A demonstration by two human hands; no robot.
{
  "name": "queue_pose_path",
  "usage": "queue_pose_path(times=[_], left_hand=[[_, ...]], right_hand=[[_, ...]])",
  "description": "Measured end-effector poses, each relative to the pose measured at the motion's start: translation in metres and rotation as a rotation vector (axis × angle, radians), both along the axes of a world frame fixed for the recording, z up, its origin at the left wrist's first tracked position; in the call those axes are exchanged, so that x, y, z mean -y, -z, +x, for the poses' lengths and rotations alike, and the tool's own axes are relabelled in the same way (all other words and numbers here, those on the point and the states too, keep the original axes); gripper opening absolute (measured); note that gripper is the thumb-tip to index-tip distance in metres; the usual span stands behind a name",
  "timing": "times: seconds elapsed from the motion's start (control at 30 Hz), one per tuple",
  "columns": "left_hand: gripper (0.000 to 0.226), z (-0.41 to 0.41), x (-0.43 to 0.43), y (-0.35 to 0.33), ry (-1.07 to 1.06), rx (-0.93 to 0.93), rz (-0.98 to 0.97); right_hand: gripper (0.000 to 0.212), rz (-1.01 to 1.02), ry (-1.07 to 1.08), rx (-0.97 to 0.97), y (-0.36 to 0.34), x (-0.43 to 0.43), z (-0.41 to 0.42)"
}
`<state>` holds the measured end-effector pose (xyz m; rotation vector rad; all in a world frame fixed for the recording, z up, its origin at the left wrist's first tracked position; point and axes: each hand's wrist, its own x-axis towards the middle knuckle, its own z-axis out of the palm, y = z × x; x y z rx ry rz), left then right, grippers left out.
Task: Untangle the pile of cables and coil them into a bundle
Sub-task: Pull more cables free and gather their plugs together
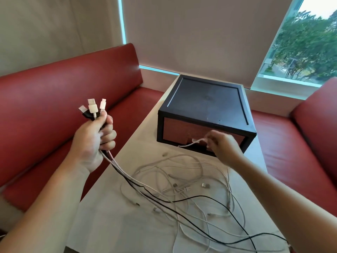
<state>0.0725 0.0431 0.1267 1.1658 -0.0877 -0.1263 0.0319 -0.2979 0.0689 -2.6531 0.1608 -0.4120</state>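
At the tabletop, my left hand clenches a bunch of cable ends, fingers curled tight around them. Three plugs stand up out of the fist: a black one on the left, a white one in the middle, a pale slim one on the right. Below the fist the held cords slant down and to the right, onto the tabletop.

My right hand is raised just in front of the box, pinching a white cable between thumb and fingertips. That cable droops to the left of the pinch, clear of the surface; it is blurred, and I cannot tell what kind of end it has.

The rest of the cables lie in a loose tangle on the tabletop between my two forearms, mostly white loops crossing one another, with several small connectors scattered among them. A black cord runs through the tangle toward the near right corner.

The box is black with a reddish front panel and sits at the far end of the tabletop. A red bench wraps around it, under a lowered blind and a window showing trees.
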Motion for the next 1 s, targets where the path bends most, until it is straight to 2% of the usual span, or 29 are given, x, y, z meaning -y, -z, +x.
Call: queue_pose_path(times=[0.07, 0.13, 0.3, 0.43, 0.5, 0.6, 0.7, 0.8, 0.9, 1.0], left_hand=[[0.037, -0.001, 0.004, 0.002, 0.01, -0.012, 0.006], [0.038, -0.001, 0.007, 0.003, 0.014, -0.019, 0.012], [0.037, -0.003, 0.006, 0.004, 0.021, -0.024, 0.019], [0.037, -0.004, 0.004, 0.005, 0.021, -0.029, 0.024], [0.037, -0.005, 0.004, 0.007, 0.021, -0.032, 0.028], [0.036, -0.006, 0.005, 0.01, 0.021, -0.041, 0.033], [0.035, -0.006, 0.008, 0.011, 0.022, -0.056, 0.042], [0.035, -0.007, 0.01, 0.011, 0.019, -0.062, 0.059], [0.035, -0.008, 0.012, 0.013, 0.011, -0.069, 0.067], [0.035, -0.009, 0.013, 0.016, 0.01, -0.084, 0.057]], right_hand=[[0.008, -0.034, -0.056, 0.117, -0.026, -0.007, 0.004], [0.009, -0.005, -0.117, 0.129, -0.042, -0.013, 0.004], [0.017, 0.063, -0.292, -0.247, -0.025, -0.016, -0.007], [0.017, 0.259, -0.025, -0.118, 0.012, 0.002, -0.011], [0.013, 0.358, 0.152, -0.171, 0.033, 0.015, -0.01], [0.018, 0.544, 0.347, -0.286, 0.064, 0.027, -0.006], [0.018, 0.724, 0.514, -0.257, 0.08, 0.026, 0.001], [0.018, 0.798, 0.607, -0.251, 0.09, 0.026, 0.011], [0.019, 0.969, 0.643, -0.296, 0.102, 0.025, 0.018], [0.025, 1.028, 0.707, -0.279, 0.104, 0.026, 0.02]])
